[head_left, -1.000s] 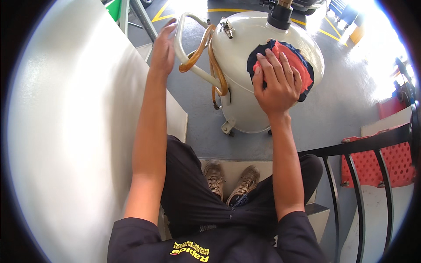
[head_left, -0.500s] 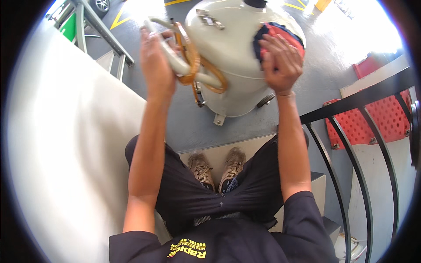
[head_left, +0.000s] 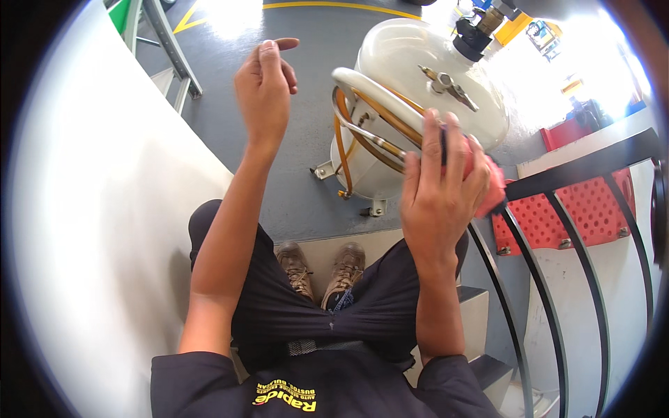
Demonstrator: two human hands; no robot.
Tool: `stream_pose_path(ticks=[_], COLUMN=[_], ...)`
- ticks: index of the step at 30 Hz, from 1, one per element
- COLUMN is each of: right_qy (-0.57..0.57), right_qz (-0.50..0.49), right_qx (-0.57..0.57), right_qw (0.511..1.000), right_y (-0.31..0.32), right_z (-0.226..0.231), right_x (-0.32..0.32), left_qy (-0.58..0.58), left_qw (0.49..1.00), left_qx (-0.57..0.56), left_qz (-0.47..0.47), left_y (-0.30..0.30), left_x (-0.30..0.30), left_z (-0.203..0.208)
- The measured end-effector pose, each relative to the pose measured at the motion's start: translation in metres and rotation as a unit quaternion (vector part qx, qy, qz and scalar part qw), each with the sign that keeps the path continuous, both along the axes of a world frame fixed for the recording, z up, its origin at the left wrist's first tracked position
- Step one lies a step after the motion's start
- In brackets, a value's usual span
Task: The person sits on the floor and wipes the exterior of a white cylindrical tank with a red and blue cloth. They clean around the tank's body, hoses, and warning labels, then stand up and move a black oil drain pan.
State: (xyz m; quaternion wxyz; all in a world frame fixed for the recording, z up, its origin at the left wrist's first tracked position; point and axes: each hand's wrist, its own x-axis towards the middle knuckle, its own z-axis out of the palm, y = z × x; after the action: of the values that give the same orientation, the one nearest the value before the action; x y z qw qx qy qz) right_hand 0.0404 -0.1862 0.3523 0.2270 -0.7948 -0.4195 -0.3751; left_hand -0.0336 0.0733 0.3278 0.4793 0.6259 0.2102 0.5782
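My left hand (head_left: 265,90) is raised in the air left of a white tank (head_left: 390,52), touching nothing, with its fingers loosely bent and apart. My right hand (head_left: 444,191) is closed over a red and dark cloth (head_left: 493,182) at the tank's near right side. Beside that hand, a white curved tube handle (head_left: 380,94) stands out from the tank. An amber hose (head_left: 339,150) is looped around the handle. On the tank's top are a metal valve fitting (head_left: 442,83) and a black neck (head_left: 474,40). The palm side of my right hand is hidden.
A black metal railing (head_left: 540,230) runs along the right, with a red perforated panel (head_left: 599,209) behind it. A white wall (head_left: 118,209) rises on the left, near a grey metal frame (head_left: 167,52). Steps (head_left: 470,306) lie beside my legs.
The tank has turned, bringing its handle and hose to the right. My left hand has let go of the handle. My right hand has come nearer with the cloth, off the tank's top.
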Motion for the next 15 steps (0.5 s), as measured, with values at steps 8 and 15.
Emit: stream_pose_path(ticks=[8, 15], right_qy=[-0.001, 0.125], right_qz=[0.065, 0.367], right_qx=[-0.148, 0.034], right_qw=[0.987, 0.921], right_y=[0.035, 0.056], right_z=[0.022, 0.030], right_x=[-0.001, 0.016], left_qy=[-0.009, -0.023], left_qw=[0.980, 0.890], left_qx=[0.062, 0.163], left_qz=[-0.191, -0.426], left_y=[-0.017, -0.029], left_x=[0.029, 0.028], left_z=[0.008, 0.010])
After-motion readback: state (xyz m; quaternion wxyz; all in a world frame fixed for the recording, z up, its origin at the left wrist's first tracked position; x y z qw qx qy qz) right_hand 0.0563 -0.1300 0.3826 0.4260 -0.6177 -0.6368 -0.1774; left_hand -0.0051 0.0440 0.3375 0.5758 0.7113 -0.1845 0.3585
